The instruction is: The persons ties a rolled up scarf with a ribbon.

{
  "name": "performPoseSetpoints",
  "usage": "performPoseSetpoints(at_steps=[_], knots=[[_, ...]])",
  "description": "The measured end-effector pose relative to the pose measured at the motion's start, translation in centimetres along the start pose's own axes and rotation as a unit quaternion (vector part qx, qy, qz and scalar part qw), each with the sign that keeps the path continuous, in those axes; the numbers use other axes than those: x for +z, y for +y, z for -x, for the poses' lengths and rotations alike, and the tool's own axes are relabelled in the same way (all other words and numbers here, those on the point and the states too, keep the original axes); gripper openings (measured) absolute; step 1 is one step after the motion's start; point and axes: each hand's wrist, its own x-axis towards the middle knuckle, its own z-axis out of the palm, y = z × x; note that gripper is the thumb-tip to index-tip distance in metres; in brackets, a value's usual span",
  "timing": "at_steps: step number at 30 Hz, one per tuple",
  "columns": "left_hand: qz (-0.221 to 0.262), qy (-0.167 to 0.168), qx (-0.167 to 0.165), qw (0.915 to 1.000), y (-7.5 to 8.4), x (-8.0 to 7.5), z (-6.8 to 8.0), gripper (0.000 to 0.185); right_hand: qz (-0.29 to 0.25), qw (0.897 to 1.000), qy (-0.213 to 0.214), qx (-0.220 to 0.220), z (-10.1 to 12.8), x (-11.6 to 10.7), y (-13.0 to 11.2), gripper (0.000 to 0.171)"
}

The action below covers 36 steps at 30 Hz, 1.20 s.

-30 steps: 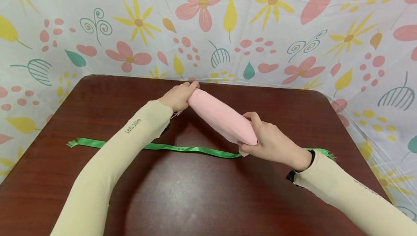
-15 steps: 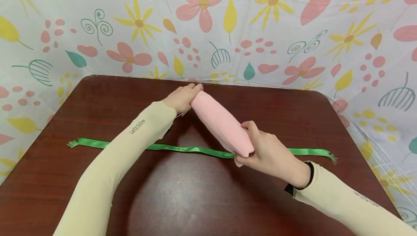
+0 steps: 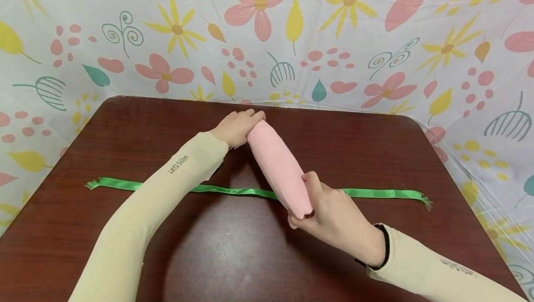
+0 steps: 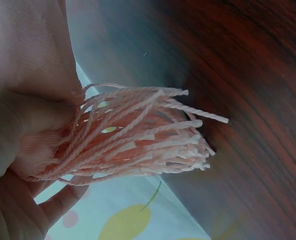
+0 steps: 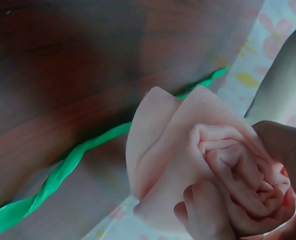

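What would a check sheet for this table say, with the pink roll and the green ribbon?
Surface: dark wooden table, glossy.
Job's things: rolled pink cloth held over a green ribbon that lies flat across the table; fringe at the roll's far end.
Clutter: nothing seen.
Hands: left hand grips the far end; right hand grips the near end.
Cables: nothing seen.
Surroundings: flowered sheet behind and beside the table.

Dark wooden table (image 3: pixel 233 255) with green ribbon (image 3: pixel 233 191) flat across it
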Motion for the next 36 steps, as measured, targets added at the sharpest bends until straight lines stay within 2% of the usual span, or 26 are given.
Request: performPoseSetpoints(at_steps=[17, 23, 30, 36], knots=[[-0.014, 0.006, 0.05, 0.9986, 0.5, 0.7, -0.3, 0.037, 0.07, 0.997, 0.006, -0.032, 0.8, 1.5, -3.0, 0.07], [-0.012, 0.008, 0.072, 0.9973, 0.9, 0.8, -0.3, 0.042, 0.067, 0.996, 0.008, -0.05, 1.1, 1.9, -3.7, 0.07], [-0.025, -0.006, 0.073, 0.997, 1.2, 1.2, -0.2, 0.046, 0.066, 0.996, -0.012, -0.052, 1.4, 2.4, -4.0, 0.071], [-0.029, -0.031, 0.06, 0.9973, 1.4, 1.8, -0.2, 0.047, 0.066, 0.996, -0.028, -0.06, 1.5, 3.1, -4.2, 0.075]])
